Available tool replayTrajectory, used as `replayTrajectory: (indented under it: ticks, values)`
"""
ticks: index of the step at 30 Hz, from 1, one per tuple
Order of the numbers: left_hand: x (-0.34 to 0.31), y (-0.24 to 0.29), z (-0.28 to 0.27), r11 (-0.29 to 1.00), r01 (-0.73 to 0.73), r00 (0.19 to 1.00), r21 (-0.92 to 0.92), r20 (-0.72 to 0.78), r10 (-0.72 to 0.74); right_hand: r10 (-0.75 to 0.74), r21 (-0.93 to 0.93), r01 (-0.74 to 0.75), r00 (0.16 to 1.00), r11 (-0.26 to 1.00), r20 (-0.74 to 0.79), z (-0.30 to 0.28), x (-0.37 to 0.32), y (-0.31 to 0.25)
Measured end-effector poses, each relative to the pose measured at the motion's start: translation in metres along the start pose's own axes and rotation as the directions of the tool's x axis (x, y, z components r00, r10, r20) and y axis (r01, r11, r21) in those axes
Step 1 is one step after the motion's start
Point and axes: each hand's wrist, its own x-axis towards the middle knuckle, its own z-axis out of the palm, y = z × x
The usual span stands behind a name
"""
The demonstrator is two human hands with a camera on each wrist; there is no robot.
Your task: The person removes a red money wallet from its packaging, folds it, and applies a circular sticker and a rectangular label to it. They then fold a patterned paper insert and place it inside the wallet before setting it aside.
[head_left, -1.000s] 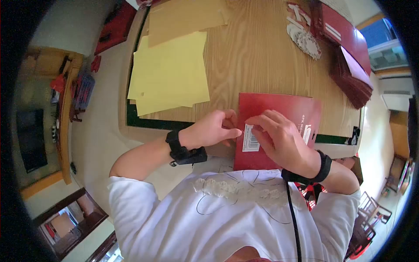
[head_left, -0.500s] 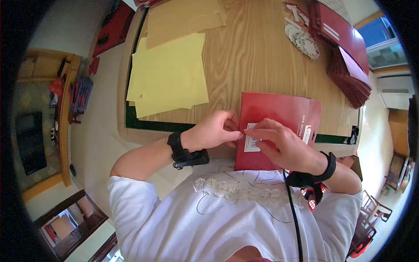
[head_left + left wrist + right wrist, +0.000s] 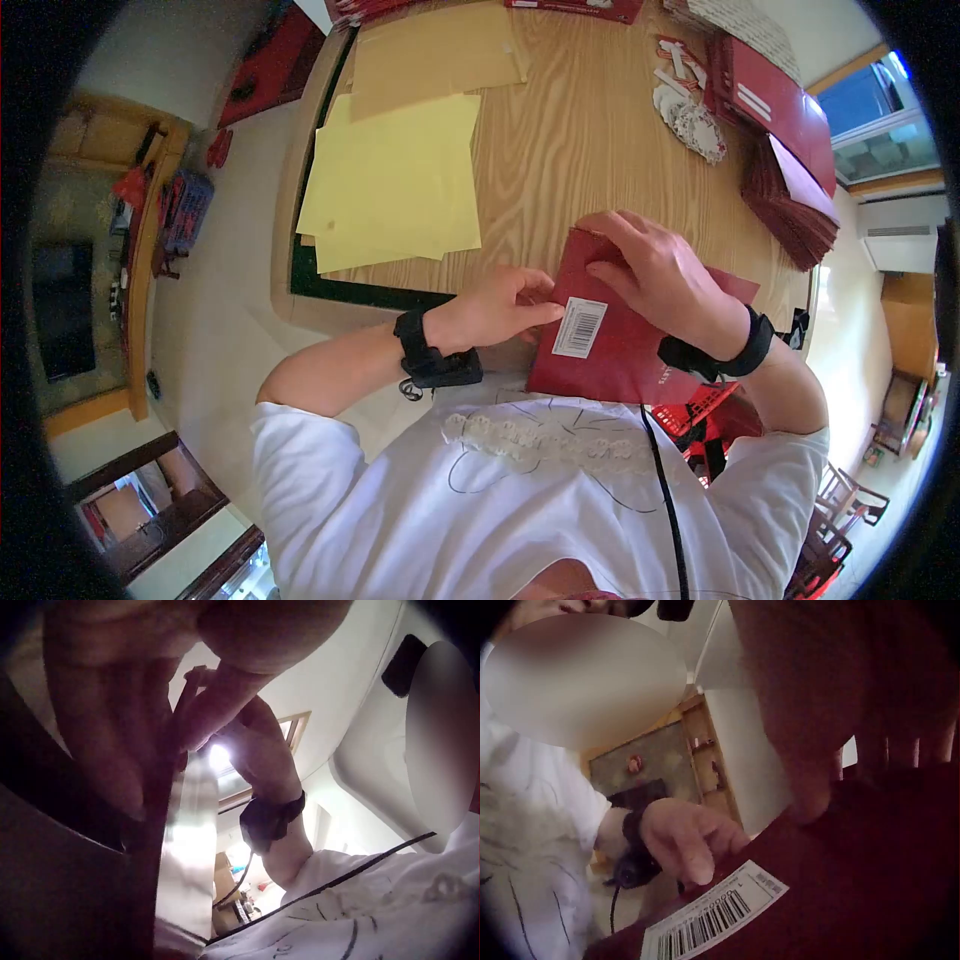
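A flat red cardboard packet [image 3: 625, 350] is held tilted at the table's near edge, in front of the white shirt. A white barcode sticker [image 3: 578, 328] is on its face, near the left edge. My left hand [image 3: 495, 305] pinches that left edge; in the left wrist view the thumb is on one side and the fingers on the other. My right hand [image 3: 670, 275] grips the packet's far edge, its thumb on the face beyond the sticker and its fingers reaching over the edge. The right wrist view shows the sticker [image 3: 712, 915] close up.
Yellow sheets [image 3: 395, 185] and tan sheets [image 3: 440, 50] lie on the left of the wooden table [image 3: 580, 130]. White paper cutouts [image 3: 695, 125], dark red folders [image 3: 775, 95] and a fanned dark red stack [image 3: 790, 210] are at the right. A red basket [image 3: 690, 408] is below the table edge.
My right hand has moved from the sticker to the packet's far edge and now grips it. The packet has tilted and turned slightly. The left hand stays at the left edge.
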Motion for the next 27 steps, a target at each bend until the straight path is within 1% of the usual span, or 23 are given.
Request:
replayTrajectory:
  ticks: [3,6,9,12,15,18,21,27]
  values:
    - [-0.0022,0.0022,0.0036,1.0,0.02,1.0,0.008,-0.019,-0.02,-0.02,-0.012,0.02,1.0,1.0,-0.001,0.0031,0.0021,-0.003]
    - [-0.002,-0.0029,0.0042,0.999,-0.006,1.0,-0.038,-0.006,0.006,-0.018,-0.005,0.018,1.0,1.0,0.001,0.0032,0.0009,-0.0029]
    - [-0.0037,-0.0027,0.0048,0.998,0.009,1.0,-0.062,-0.014,-0.01,-0.016,-0.004,0.016,1.0,1.0,0.005,0.0012,0.0009,-0.0033]
    - [-0.005,-0.0032,0.0047,0.993,-0.01,1.0,-0.114,0.009,0.011,-0.027,0.001,0.027,1.0,1.0,0.0,0.0003,0.0015,-0.0031]
    - [-0.0025,-0.0032,0.0053,0.995,0.04,0.999,-0.09,0.013,-0.039,-0.028,0.01,0.028,1.0,1.0,0.003,0.001,0.0019,-0.0027]
    - [-0.002,-0.0036,0.0066,0.993,0.029,1.0,-0.111,-0.005,-0.03,-0.031,0.011,0.031,1.0,0.999,0.004,0.0016,0.0019,-0.002]
    - [-0.0018,-0.0051,0.0061,0.99,0.028,1.0,-0.136,0.01,-0.027,-0.037,0.016,0.037,0.999,0.999,0.0,0.002,0.002,-0.0008]
    - [-0.0032,-0.0069,0.0061,0.992,0.007,1.0,-0.122,-0.003,-0.007,-0.028,0.025,0.028,1.0,0.999,0.004,0.0016,0.0027,-0.0005]
